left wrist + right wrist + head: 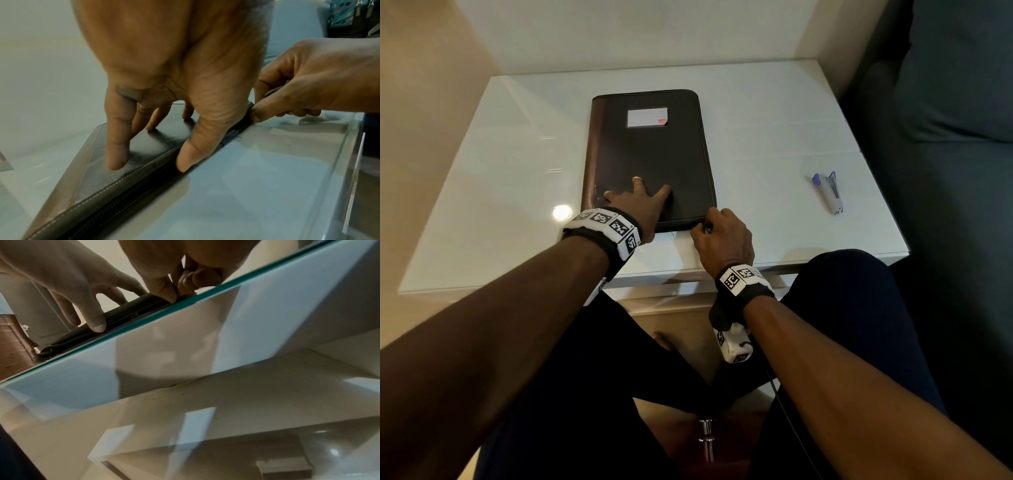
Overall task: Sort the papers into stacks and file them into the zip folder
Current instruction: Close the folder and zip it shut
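Observation:
A dark brown zip folder (650, 150) with a white label lies flat in the middle of the white glass-topped table (774, 137). My left hand (635, 205) presses its spread, straight fingers on the folder's near end (156, 142), thumb (197, 151) along the zipper edge. My right hand (717, 233) pinches the zipper pull (249, 112) at the folder's near right corner, thumb and forefinger curled on it. In the right wrist view the folder's edge (127, 313) shows under both hands. No loose papers are in view.
A blue and grey stapler (828, 192) lies on the table at the right. A dark sofa (945, 102) stands beside the table's right side. My knees sit under the table's near edge (688, 274).

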Motion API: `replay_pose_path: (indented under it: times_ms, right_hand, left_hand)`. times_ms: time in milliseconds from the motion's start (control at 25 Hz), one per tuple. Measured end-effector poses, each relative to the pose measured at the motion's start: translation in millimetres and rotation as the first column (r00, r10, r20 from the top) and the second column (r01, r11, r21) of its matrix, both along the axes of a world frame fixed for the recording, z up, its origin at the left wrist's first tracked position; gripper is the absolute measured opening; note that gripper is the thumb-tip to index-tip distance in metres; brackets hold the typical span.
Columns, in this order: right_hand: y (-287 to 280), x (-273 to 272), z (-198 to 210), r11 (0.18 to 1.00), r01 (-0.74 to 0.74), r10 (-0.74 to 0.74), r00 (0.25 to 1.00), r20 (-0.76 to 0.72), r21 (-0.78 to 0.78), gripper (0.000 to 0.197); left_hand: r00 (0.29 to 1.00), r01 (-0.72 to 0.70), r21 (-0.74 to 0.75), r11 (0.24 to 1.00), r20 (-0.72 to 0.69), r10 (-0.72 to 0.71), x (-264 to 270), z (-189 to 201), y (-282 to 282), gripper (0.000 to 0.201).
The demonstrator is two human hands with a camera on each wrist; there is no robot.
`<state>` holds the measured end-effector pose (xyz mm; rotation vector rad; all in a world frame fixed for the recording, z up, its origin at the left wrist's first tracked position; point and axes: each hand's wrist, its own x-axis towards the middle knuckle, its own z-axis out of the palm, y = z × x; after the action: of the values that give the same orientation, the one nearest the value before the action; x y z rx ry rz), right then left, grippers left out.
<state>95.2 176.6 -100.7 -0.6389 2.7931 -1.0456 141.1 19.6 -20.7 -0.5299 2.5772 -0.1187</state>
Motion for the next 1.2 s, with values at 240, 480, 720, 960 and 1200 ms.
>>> replay_pose_path:
  times_ms: [240, 480, 720, 960, 1200]
  right_hand:
    - [8.5, -11.7, 2.7, 0.999, 0.032, -0.031, 0.999, 0.034, -0.004, 0.017]
    - [11.5, -32.8, 2.6, 0.995, 0.097, -0.093, 0.989, 0.114, -0.023, 0.019]
    - [5.6, -72.0, 7.1, 1.000, 0.004, -0.004, 0.988, 0.156, -0.003, 0.017]
    - [8.7, -102.4, 15.7, 0.981, -0.190, 0.191, 0.955, 0.225, -0.023, 0.021]
    - [-15.1, -140.6, 13.9, 0.984, -0.166, 0.173, 0.976, 0.129, -0.062, 0.015]
  left_hand:
    - [1.000, 0.013, 0.026, 1.000, -0.015, -0.013, -1.1, -13.9, -9.9, 0.097]
    - [1.000, 0.009, 0.016, 1.000, -0.019, -0.008, -2.7, -13.7, -3.7, 0.090]
    - [0.996, -0.085, 0.096, 0.992, -0.001, 0.085, -22.2, -8.2, -6.7, 0.080]
    - [0.968, -0.135, 0.328, 0.935, -0.156, 0.195, -68.5, -21.2, -24.0, 0.100]
    - [0.964, -0.160, 0.356, 0.921, -0.144, 0.223, -103.7, -29.3, -64.7, 0.123]
